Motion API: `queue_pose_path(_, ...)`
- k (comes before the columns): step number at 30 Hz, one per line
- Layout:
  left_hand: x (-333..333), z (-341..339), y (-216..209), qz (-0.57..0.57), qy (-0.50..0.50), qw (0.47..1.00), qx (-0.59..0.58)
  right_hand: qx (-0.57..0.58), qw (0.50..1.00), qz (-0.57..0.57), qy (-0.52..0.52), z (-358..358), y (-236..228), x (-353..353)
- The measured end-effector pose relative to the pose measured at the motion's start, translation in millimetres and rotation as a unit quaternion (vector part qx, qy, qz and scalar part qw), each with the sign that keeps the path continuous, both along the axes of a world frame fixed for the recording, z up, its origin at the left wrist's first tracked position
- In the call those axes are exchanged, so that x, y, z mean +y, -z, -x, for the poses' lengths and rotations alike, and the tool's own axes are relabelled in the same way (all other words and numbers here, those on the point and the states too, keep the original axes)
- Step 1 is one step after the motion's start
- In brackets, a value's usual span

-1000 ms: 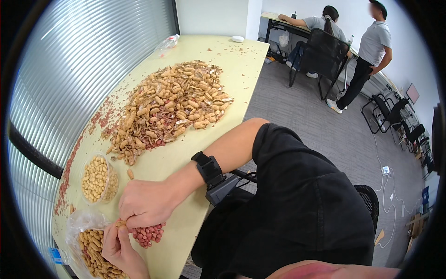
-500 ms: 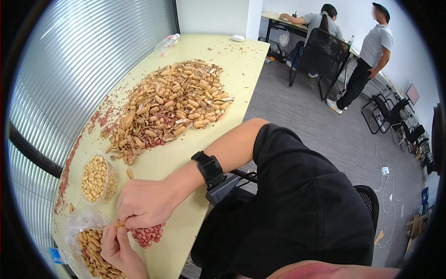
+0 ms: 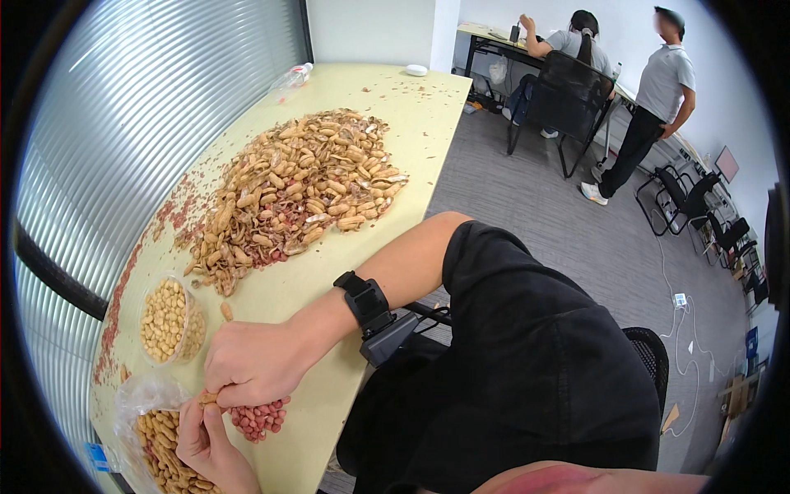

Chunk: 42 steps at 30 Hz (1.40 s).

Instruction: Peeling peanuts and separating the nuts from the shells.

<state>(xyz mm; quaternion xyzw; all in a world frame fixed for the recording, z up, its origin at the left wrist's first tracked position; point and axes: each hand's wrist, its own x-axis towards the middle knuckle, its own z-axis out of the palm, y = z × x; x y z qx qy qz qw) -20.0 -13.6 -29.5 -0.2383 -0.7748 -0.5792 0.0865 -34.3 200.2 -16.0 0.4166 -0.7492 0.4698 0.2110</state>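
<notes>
My left hand point(image 3: 212, 445) pinches an unshelled peanut point(image 3: 210, 398) between thumb and fingers, near the table's front left. My right hand point(image 3: 253, 356) reaches over from the right, its curled fingertips closed on the same peanut; they hide part of it. Under the right hand lies a small heap of red-skinned peanut kernels point(image 3: 262, 421), partly covered. Beside the left hand sits a clear plastic bag point(image 3: 148, 393) of unshelled peanuts point(image 3: 164, 440). Just beyond the hands stands a clear round tub point(image 3: 197, 329) of pale peeled kernels point(image 3: 163, 317). One loose peanut point(image 3: 226, 311) lies near my right knuckles.
A large pile of peanut shells point(image 3: 304, 181) covers the middle of the pale table point(image 3: 428, 140). Red skins are strewn along the blinds point(image 3: 164, 99). A plastic bottle point(image 3: 295, 76) and a white case point(image 3: 417, 71) are at the far end. Two people are across the room.
Both hands keep their hold on the peanut with hardly any movement. The view has shifted slightly. Across the room, the seated person's left arm has lifted from the desk.
</notes>
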Motion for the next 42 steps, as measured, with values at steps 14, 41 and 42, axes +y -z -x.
queue_pose_path(14,2,-2,-6,0.002,0.016,1.000,-0.013,-0.041,0.999,-0.032,-0.007,-2,-1,1)
queue_pose_path(41,-2,-2,-13,-0.052,0.005,0.996,-0.070,-0.077,0.995,-0.055,0.001,-7,-13,4)
queue_pose_path(42,1,-4,-15,-0.075,0.007,0.993,-0.087,-0.082,0.994,-0.064,0.007,-8,-14,4)
